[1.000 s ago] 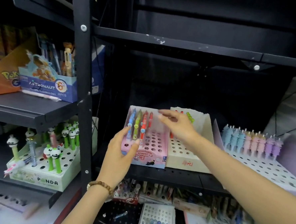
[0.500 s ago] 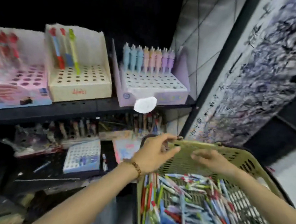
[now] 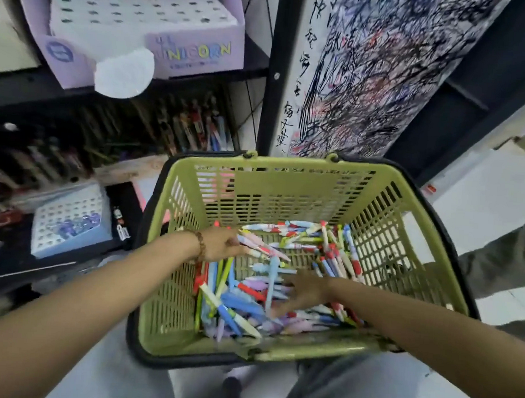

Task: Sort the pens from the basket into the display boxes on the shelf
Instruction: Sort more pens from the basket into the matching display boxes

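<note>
Pick step, green plastic mesh basket (image 3: 273,196): right hand (image 3: 306,290) spread over loose coloured pens (image 3: 242,311); left hand (image 3: 221,245) grip unreadable. Next: pinch one beneath.

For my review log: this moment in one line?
phase: picking; left hand: among pens; right hand: spread on pens; basket: many pens

One green basket (image 3: 287,182); pens (image 3: 248,308) heaped inside, too many to count. One left hand (image 3: 221,245), one right hand (image 3: 306,289). One lilac display box (image 3: 196,53), one white holed box (image 3: 69,217).
</note>
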`<state>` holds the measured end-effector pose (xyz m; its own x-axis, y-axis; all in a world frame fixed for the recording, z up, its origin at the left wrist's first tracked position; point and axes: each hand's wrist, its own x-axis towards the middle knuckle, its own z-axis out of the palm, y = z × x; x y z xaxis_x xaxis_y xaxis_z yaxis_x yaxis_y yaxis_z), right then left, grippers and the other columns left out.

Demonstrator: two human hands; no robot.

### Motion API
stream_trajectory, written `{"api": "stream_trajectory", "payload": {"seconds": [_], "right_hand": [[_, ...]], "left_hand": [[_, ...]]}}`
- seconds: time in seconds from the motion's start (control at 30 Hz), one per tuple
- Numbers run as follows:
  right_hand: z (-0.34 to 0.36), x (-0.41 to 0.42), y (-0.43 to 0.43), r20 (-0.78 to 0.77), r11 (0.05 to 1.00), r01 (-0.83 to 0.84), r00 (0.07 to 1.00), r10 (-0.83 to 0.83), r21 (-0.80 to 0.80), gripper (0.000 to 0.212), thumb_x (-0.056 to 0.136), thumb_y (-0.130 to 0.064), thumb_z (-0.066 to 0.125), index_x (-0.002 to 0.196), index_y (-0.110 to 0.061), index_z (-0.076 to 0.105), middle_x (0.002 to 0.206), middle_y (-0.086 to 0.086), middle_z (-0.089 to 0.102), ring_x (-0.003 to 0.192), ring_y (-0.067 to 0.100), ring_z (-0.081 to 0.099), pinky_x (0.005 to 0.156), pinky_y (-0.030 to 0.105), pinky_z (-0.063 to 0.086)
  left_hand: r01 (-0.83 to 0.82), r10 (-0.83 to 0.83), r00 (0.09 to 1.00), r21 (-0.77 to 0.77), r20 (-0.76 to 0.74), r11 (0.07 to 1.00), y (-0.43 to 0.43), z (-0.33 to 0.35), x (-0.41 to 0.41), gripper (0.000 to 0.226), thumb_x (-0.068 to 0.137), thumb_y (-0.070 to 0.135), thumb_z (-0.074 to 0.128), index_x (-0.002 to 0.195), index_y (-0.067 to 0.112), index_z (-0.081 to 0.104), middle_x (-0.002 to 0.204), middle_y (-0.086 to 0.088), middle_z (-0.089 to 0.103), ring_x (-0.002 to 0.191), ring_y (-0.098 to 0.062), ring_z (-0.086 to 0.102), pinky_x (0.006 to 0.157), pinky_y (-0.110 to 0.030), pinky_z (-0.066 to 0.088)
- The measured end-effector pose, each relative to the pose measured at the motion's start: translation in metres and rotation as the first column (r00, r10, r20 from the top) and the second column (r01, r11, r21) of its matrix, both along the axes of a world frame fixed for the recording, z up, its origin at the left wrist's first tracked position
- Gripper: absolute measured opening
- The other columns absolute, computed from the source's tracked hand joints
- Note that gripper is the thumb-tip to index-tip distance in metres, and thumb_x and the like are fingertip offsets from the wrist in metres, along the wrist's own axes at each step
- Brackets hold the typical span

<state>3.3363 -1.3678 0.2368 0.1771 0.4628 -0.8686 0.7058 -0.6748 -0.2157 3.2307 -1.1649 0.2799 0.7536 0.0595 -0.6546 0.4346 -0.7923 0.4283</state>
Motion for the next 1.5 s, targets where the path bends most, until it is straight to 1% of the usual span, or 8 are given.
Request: {"api": "stream_trajectory", "payload": {"seconds": [0.43, 0.7, 0.87, 1.03, 1.13, 1.23, 1.4, 1.5], "right_hand": [[-0.032, -0.022, -0.021, -0.018, 0.904, -0.029, 0.999, 0.040, 0.427, 0.062, 0.083, -0.042, 0.070, 0.125, -0.003, 0.049, 0.116, 0.015, 0.052, 0.106, 0.031, 0.050, 0.095, 0.044, 0.041], [-0.033, -0.022, -0.008, -0.056, 0.968, -0.063, 0.995, 0.079, 0.242, 0.095, 0.078, -0.053, 0.069, 0.151, -0.016, 0.019, 0.157, 0.007, 0.019, 0.144, 0.025, 0.020, 0.116, 0.036, 0.018], [-0.009, -0.014, -0.008, -0.242, 0.914, 0.179, 0.966, -0.092, 0.364, 0.018, 0.086, -0.022, 0.069, 0.102, -0.022, 0.060, 0.103, 0.002, 0.064, 0.101, 0.025, 0.058, 0.097, 0.041, 0.044], [0.035, 0.001, -0.011, -0.415, 0.709, 0.515, 0.847, -0.334, 0.482, 0.012, 0.090, -0.020, 0.062, 0.100, -0.026, 0.063, 0.101, -0.005, 0.068, 0.097, 0.013, 0.065, 0.091, 0.026, 0.048], [0.057, 0.004, -0.011, -0.508, 0.590, 0.620, 0.777, -0.372, 0.517, 0.013, 0.088, -0.022, 0.064, 0.099, -0.016, 0.068, 0.100, -0.003, 0.072, 0.099, 0.013, 0.066, 0.097, 0.033, 0.047], [0.075, -0.001, -0.006, -0.625, 0.484, 0.718, 0.686, -0.372, 0.500, 0.022, 0.082, -0.028, 0.064, 0.091, -0.009, 0.068, 0.090, -0.003, 0.072, 0.090, 0.008, 0.067, 0.090, 0.028, 0.046], [0.088, -0.017, 0.007, -0.753, 0.426, 0.818, 0.547, -0.366, 0.387, 0.011, 0.081, -0.024, 0.062, 0.081, -0.016, 0.070, 0.073, -0.002, 0.070, 0.070, 0.012, 0.068, 0.066, 0.020, 0.052], [0.085, -0.021, 0.010, -0.795, 0.299, 0.891, 0.445, -0.412, 0.343, 0.012, 0.088, -0.016, 0.059, 0.099, -0.011, 0.062, 0.076, 0.001, 0.071, 0.069, 0.013, 0.069, 0.063, 0.023, 0.054]], "left_hand": [[-0.142, 0.149, 0.970, -0.048, 0.195, 0.989, 0.015, 0.005, -0.012, 0.042, 0.096, 0.043, 0.042, 0.127, 0.017, 0.054, 0.124, 0.001, 0.057, 0.104, -0.010, 0.051, 0.087, -0.020, 0.037], [-0.182, 0.221, 0.938, -0.165, 0.268, 0.969, 0.008, 0.013, -0.018, 0.035, 0.098, 0.035, 0.043, 0.124, 0.015, 0.057, 0.119, 0.002, 0.057, 0.103, -0.008, 0.050, 0.088, -0.020, 0.038], [-0.251, 0.341, 0.870, -0.276, 0.356, 0.928, 0.009, 0.018, -0.024, 0.032, 0.099, 0.032, 0.042, 0.117, 0.013, 0.060, 0.116, -0.005, 0.065, 0.101, -0.014, 0.060, 0.072, -0.008, 0.042], [-0.320, 0.501, 0.823, -0.513, 0.266, 0.797, -0.005, 0.028, -0.029, 0.034, 0.097, 0.036, 0.040, 0.121, 0.017, 0.053, 0.128, -0.004, 0.058, 0.110, -0.014, 0.057, 0.089, -0.025, 0.047], [-0.454, 0.617, 0.766, -0.527, 0.180, 0.718, -0.019, 0.029, -0.029, 0.093, 0.075, 0.064, 0.051, 0.147, 0.015, 0.022, 0.152, -0.003, 0.032, 0.132, -0.020, 0.041, 0.108, -0.037, 0.036], [-0.623, 0.836, 0.548, -0.684, -0.035, 0.380, -0.034, 0.033, -0.024, 0.136, 0.046, 0.075, 0.065, 0.152, 0.020, 0.001, 0.154, -0.005, 0.027, 0.134, -0.023, 0.040, 0.114, -0.044, 0.029], [-0.314, 0.817, 0.577, -0.926, -0.011, 0.210, -0.057, 0.042, -0.003, 0.024, 0.096, 0.037, 0.043, 0.103, 0.020, 0.058, 0.105, 0.005, 0.068, 0.091, -0.012, 0.063, 0.095, -0.037, 0.048], [-0.284, 0.915, 0.404, -0.951, -0.004, 0.121, -0.053, 0.052, 0.008, 0.025, 0.101, 0.025, 0.038, 0.083, 0.013, 0.050, 0.081, 0.004, 0.074, 0.083, -0.021, 0.067, 0.083, -0.040, 0.053]]}}
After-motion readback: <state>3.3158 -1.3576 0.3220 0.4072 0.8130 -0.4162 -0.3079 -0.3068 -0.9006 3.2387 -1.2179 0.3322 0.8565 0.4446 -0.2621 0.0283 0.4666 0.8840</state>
